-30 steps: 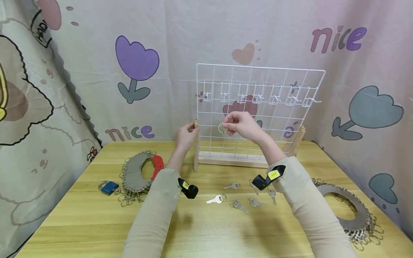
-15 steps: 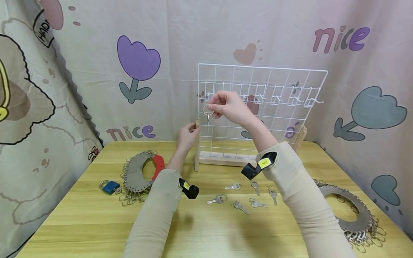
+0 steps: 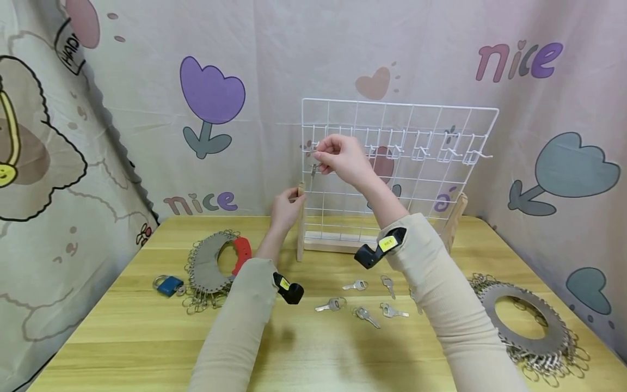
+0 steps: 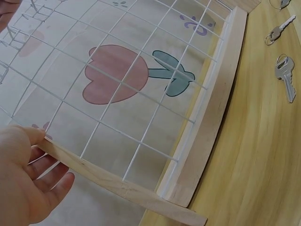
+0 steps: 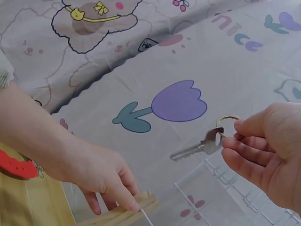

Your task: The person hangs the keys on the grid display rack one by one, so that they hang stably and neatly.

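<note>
In the right wrist view, my right hand [image 5: 273,150] pinches a key ring [image 5: 227,117] between thumb and fingers. A silver key [image 5: 197,148] hangs from that ring. The head view has this right hand [image 3: 345,159] in front of the left end of a row of white hooks [image 3: 420,153] on a wire grid rack [image 3: 401,103]. Whether the ring touches a hook cannot be made out. My left hand [image 3: 286,209] grips the top of the rack's left wooden post [image 3: 300,239], thumb on one side and fingers on the other.
Several loose keys [image 3: 365,316] lie on the wooden table [image 3: 313,348] before the rack. On the left are a blue padlock [image 3: 170,285] and a grey plate [image 3: 203,267] ringed with keys, with a red part. Another grey plate [image 3: 548,337] with keys is at right.
My right hand has moved left and up with the key, from the middle of the grid to the leftmost hooks. My left hand has stayed on the post.
</note>
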A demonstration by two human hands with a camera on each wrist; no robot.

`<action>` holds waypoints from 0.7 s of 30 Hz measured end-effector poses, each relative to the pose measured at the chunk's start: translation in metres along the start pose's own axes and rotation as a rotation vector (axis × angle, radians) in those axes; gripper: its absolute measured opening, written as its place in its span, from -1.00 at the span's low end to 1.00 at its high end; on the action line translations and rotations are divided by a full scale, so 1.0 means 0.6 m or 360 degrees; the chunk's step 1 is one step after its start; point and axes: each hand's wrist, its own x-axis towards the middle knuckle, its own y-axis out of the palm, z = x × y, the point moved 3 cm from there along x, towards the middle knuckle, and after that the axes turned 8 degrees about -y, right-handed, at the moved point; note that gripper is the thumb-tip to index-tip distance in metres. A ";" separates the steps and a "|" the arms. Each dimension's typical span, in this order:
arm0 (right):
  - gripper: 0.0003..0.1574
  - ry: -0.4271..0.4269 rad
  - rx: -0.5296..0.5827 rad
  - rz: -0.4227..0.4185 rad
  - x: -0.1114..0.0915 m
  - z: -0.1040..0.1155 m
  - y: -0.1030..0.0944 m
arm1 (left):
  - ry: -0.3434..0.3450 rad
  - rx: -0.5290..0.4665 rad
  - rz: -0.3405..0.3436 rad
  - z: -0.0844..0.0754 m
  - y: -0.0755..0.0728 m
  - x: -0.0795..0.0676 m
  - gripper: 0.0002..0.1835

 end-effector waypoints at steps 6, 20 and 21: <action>-0.85 -0.0007 -0.0029 -0.0070 0.003 -0.003 -0.002 | -0.0008 -0.0028 0.0007 0.000 0.000 0.001 -0.60; -0.88 -0.0025 -0.0117 -0.0255 0.007 -0.005 -0.001 | -0.0017 0.0000 0.0008 0.000 0.001 -0.001 -0.60; -0.88 -0.0028 -0.0126 -0.0257 0.007 -0.005 -0.001 | -0.0020 -0.0001 0.0011 0.000 0.001 -0.001 -0.59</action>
